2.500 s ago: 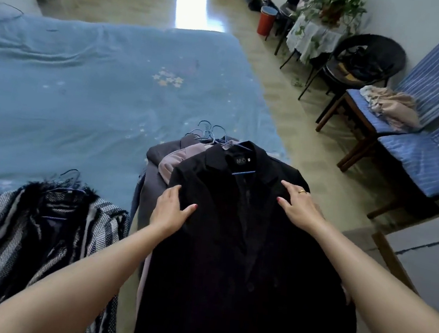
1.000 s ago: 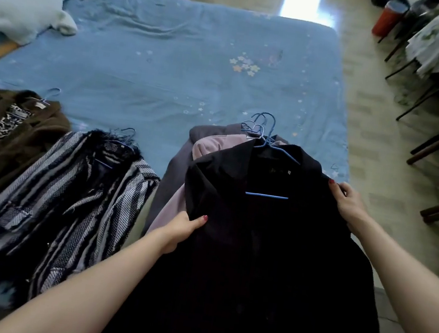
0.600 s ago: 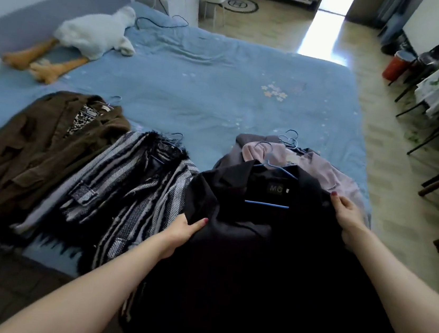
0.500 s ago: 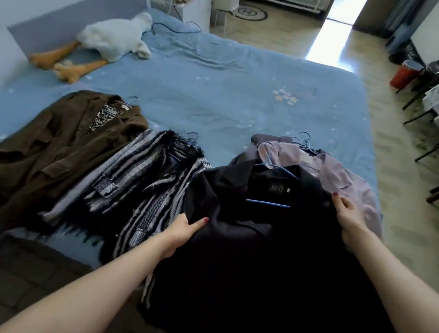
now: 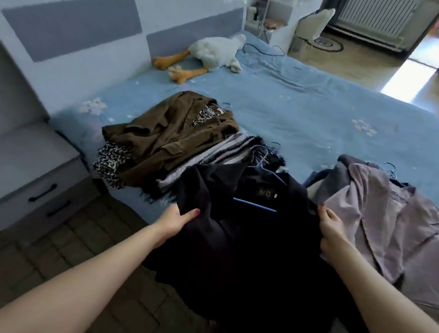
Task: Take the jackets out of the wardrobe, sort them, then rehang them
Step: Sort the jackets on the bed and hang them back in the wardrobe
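Observation:
I hold a black jacket (image 5: 253,242) on a blue hanger (image 5: 255,202) over the near edge of the bed. My left hand (image 5: 177,218) grips its left shoulder and my right hand (image 5: 329,227) grips its right shoulder. The black jacket partly covers a black-and-white striped jacket (image 5: 214,154). Left of that lies a brown jacket (image 5: 172,135) over a leopard-print garment (image 5: 111,158). To the right, a mauve jacket (image 5: 398,230) lies on top of a grey one (image 5: 336,178), both with hangers.
The blue bedspread (image 5: 303,107) stretches ahead, with a white plush goose (image 5: 213,52) by the headboard. A grey nightstand (image 5: 19,169) with two drawers stands at the left. Dark tiled floor (image 5: 49,256) lies below my arms. A radiator and a white chair stand at the back.
I have carried the black jacket leftward off the mauve and grey pile, so it now overlaps the striped jacket. My view has swung left, revealing the nightstand and headboard.

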